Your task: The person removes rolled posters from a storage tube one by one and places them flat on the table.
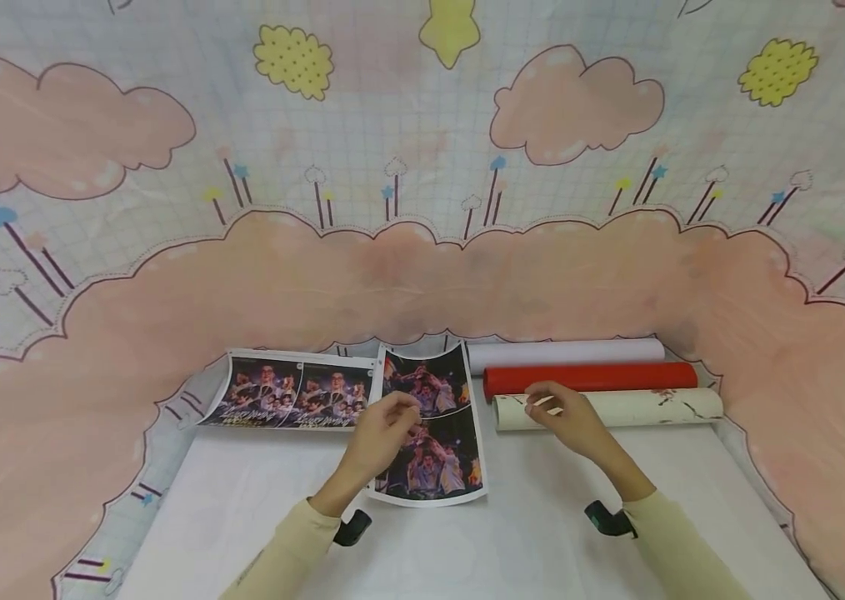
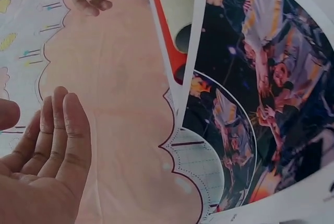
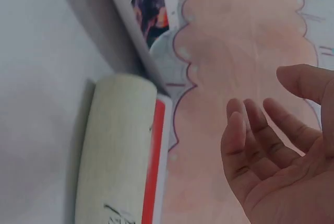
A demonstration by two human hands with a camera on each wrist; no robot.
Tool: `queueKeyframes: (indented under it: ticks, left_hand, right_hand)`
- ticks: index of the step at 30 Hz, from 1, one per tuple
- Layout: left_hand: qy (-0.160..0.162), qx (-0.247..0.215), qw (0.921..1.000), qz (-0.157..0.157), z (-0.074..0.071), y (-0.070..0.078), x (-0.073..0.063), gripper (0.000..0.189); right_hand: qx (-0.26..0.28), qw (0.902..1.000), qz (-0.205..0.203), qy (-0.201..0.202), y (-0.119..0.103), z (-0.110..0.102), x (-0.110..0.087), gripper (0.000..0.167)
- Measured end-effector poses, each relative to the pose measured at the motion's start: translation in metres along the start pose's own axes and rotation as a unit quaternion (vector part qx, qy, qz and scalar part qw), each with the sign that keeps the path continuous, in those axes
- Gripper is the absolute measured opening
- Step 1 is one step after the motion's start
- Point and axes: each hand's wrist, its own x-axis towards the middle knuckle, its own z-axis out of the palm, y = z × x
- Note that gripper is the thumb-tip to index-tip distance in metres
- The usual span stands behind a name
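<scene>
My left hand (image 1: 383, 432) hovers over the left edge of an upright photo sheet (image 1: 433, 457), which curls up at its ends. In the left wrist view the left hand's fingers (image 2: 74, 135) are nearly straight and hold nothing. Above the near end of a cream roll (image 1: 617, 409) with a dark branch pattern is my right hand (image 1: 568, 417). The right wrist view shows its fingers (image 3: 259, 130) loosely bent, apart from the roll (image 3: 117, 151), with nothing between them.
Left of the photo sheet lies a wide sheet of two dark group pictures (image 1: 295, 392). Behind the cream roll are a red roll (image 1: 591, 379) and a white roll (image 1: 565, 354). All lie on a white table (image 1: 542, 517), backed by a cloud-patterned cloth (image 1: 422, 283).
</scene>
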Motion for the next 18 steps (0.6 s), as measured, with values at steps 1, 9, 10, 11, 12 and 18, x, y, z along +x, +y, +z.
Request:
queueKeyframes:
  ticks: [1, 9, 10, 11, 12, 18]
  left_hand:
    - [-0.002, -0.003, 1.0000, -0.004, 0.001, 0.001, 0.003, 0.015]
    - [0.014, -0.062, 0.9973, -0.035, 0.015, 0.005, 0.031, 0.021]
    - [0.021, -0.072, 0.9965, -0.038, 0.017, 0.004, 0.035, 0.021]
    - [0.029, -0.077, 0.9958, -0.041, 0.019, 0.002, 0.038, 0.022]
    - [0.036, -0.082, 0.9948, -0.049, 0.022, 0.001, 0.042, 0.022]
    - [0.057, -0.107, 0.9898, -0.075, 0.039, -0.010, 0.056, 0.025]
  right_hand:
    - [-0.011, 0.9999, -0.002, 0.002, 0.002, -0.003, 0.004, 0.027]
    - [-0.090, 0.9960, -0.001, 0.003, 0.030, -0.024, 0.041, 0.038]
    - [-0.098, 0.9952, -0.006, 0.003, 0.034, -0.025, 0.046, 0.039]
    - [-0.108, 0.9941, -0.008, 0.002, 0.037, -0.027, 0.051, 0.041]
    - [-0.118, 0.9930, -0.009, 0.001, 0.040, -0.027, 0.055, 0.042]
    - [-0.192, 0.9811, -0.022, -0.004, 0.057, -0.030, 0.081, 0.046]
